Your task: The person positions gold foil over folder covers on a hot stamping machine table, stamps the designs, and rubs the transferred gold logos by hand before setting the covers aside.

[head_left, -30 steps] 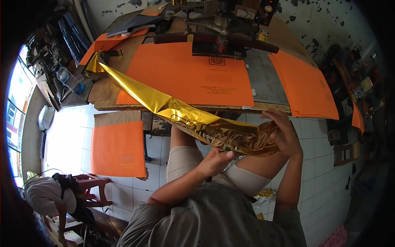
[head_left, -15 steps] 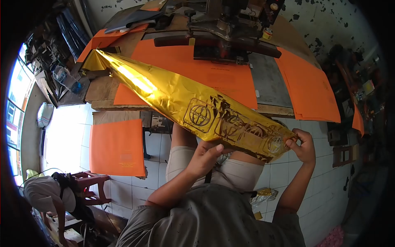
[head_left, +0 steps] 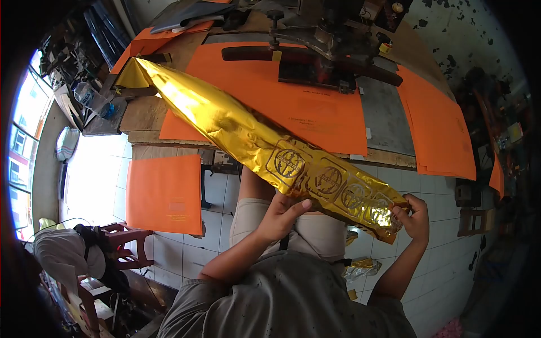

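Note:
A long strip of shiny gold foil stretches across my lap and up over the table edge, with several round emblems stamped through its right part. Along its lower edge, my left hand grips the foil with the thumb on the outside. My right hand pinches the strip at its right end. The far left end of the foil lies against a dark bar on the table. Underneath it, partly covered, is an orange sheet with small print.
A stamping press stands over the wooden table. Orange sheets lie to its right, and another orange stack sits lower left. A person bends near a red stool. Foil scraps lie on the floor.
The foil's right end has dropped slightly and lies flatter, its emblems showing more clearly. Both hands keep their hold. The whole view has shifted a little.

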Available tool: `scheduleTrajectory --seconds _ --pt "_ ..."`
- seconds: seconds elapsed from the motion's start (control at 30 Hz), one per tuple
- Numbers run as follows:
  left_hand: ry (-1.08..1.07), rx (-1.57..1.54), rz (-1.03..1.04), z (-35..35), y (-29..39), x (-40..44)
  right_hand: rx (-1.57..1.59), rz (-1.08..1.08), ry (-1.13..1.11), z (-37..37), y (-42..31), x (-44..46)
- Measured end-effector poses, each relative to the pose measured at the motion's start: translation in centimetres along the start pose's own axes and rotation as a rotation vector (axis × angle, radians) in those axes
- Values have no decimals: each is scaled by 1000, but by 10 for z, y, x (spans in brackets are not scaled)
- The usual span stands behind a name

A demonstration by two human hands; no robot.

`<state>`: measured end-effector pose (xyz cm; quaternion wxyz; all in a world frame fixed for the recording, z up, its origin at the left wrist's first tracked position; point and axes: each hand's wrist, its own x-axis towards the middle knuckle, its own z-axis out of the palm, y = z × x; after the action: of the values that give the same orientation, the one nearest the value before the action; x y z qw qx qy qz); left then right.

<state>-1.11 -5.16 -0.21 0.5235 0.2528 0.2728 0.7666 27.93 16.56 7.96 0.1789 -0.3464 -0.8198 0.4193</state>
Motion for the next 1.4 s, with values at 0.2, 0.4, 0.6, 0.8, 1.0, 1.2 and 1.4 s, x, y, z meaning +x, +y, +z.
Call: scheduleTrajectory --seconds 0.2,0.4,0.6,0.8,1.0,1.2,1.4 --pt "116 106 204 -21 11 -16 71 92 -176 20 -12 -5" --pt "562 103 368 -75 61 -64 210 -17 -525 81 -9 -8" --pt "867 99 518 -117 125 -134 -258 -344 396 99 27 25" --pt "857 328 494 -136 167 -146 -492 -385 750 101 69 61" --pt "1031 617 436 -196 161 -170 -515 -334 716 111 82 64" --pt "1010 706 423 -270 152 -196 -536 -327 696 108 80 59" --pt "1408 906 432 -238 154 -157 -547 -322 681 105 73 55"
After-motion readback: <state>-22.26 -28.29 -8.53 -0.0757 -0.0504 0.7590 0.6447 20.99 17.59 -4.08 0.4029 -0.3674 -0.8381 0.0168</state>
